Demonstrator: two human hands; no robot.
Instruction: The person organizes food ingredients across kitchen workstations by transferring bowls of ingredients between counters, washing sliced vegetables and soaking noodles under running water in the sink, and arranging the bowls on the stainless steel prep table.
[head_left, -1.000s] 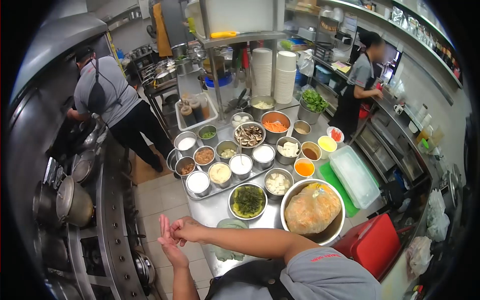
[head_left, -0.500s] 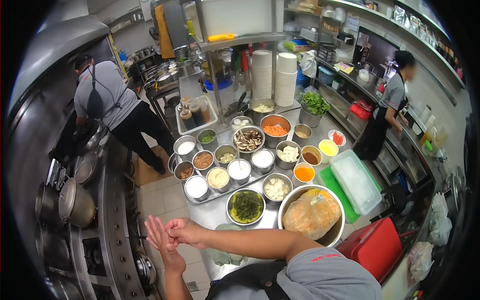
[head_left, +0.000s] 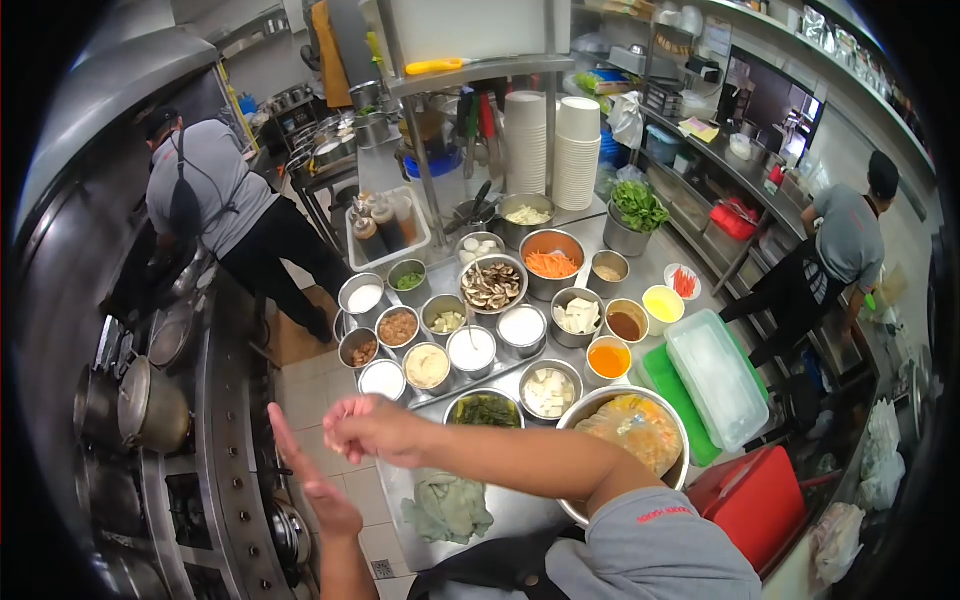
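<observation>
My left hand is raised at the table's left edge, its fingers stretched out and its palm facing right. Just right of it, and apart from it, is my right hand, with the fingers curled in a pinch; whether anything is in them is hidden. My right forearm crosses in front of a metal bowl of dark green leaves. Below the forearm a crumpled grey-green cloth lies on the steel table. Near my right elbow stands a large steel bowl with a bag of orange-and-white food.
Ahead are several metal pots, among them sliced mushrooms, carrot strips and tofu cubes. A plastic container rests on a green board. One person works at the stove, another bends at the right counter.
My hands have come apart: the right has risen slightly and the left has moved left and down. The cloth shows more fully. The person at right has turned and bent over.
</observation>
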